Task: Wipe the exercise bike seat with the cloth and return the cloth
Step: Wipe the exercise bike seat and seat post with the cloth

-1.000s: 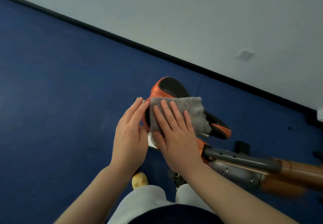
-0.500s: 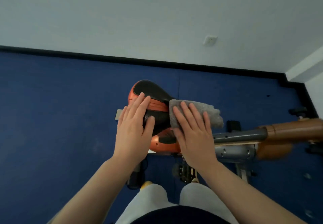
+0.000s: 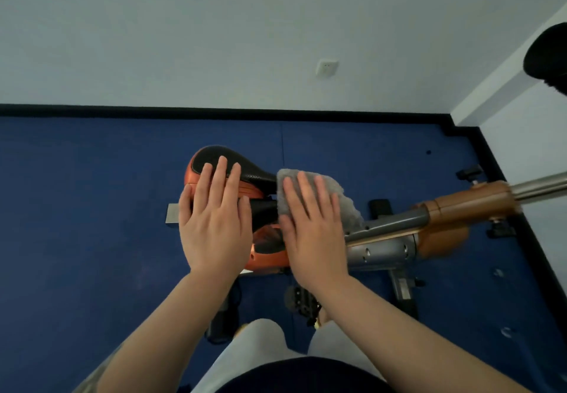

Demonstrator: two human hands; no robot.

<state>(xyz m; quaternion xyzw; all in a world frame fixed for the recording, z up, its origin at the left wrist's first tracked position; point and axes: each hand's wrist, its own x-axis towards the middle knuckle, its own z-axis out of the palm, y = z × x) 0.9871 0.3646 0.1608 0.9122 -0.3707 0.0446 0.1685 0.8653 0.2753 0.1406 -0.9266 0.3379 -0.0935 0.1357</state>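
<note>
The exercise bike seat (image 3: 211, 159) is orange with black padding and sits in the middle of the head view. My left hand (image 3: 214, 220) lies flat on the wide rear part of the seat, fingers apart, holding nothing. My right hand (image 3: 313, 227) presses a grey fluffy cloth (image 3: 346, 199) flat against the narrow front end of the seat. The palm covers most of the cloth; its far edge sticks out past my fingers toward the frame. Both hands hide the middle of the seat.
The bike's grey and orange-brown frame tube (image 3: 445, 208) runs right from the seat. A pedal (image 3: 302, 300) and floor stabiliser (image 3: 405, 291) lie below. Blue floor (image 3: 76, 208) surrounds the bike, with a white wall (image 3: 214, 39) and socket (image 3: 327, 67) behind.
My right hand has slid the cloth from the rear of the seat to its narrow front end. My left hand moved onto the seat's top. The view levelled out.
</note>
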